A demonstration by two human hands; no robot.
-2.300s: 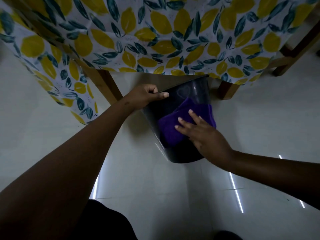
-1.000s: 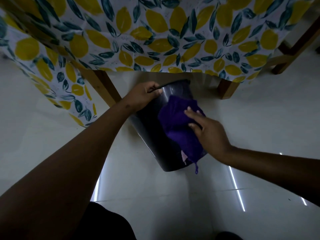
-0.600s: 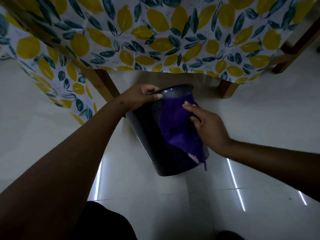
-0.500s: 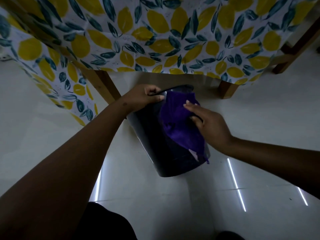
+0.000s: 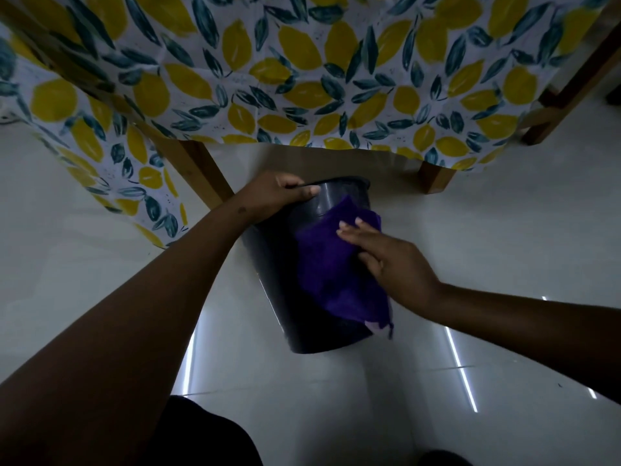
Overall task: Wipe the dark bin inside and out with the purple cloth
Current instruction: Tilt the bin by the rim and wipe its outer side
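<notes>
The dark bin [image 5: 285,284] stands on the pale floor, tilted with its mouth away from me, under the table's edge. My left hand [image 5: 280,193] grips its rim at the far left, thumb on the outside. The purple cloth [image 5: 331,267] lies spread over the bin's outer wall on the right side, a corner hanging near the base. My right hand [image 5: 386,260] presses the cloth flat against the wall with straight fingers.
A table with a lemon-and-leaf patterned cloth [image 5: 302,79] hangs over the far side. Wooden legs stand at left [image 5: 198,169], behind the bin [image 5: 435,178] and far right [image 5: 551,109]. Glossy pale floor tiles [image 5: 504,230] surround the bin.
The bin has tipped more upright and turned. My right hand slid the cloth from near the rim down and right along the outer wall. My left hand kept its hold on the rim.
</notes>
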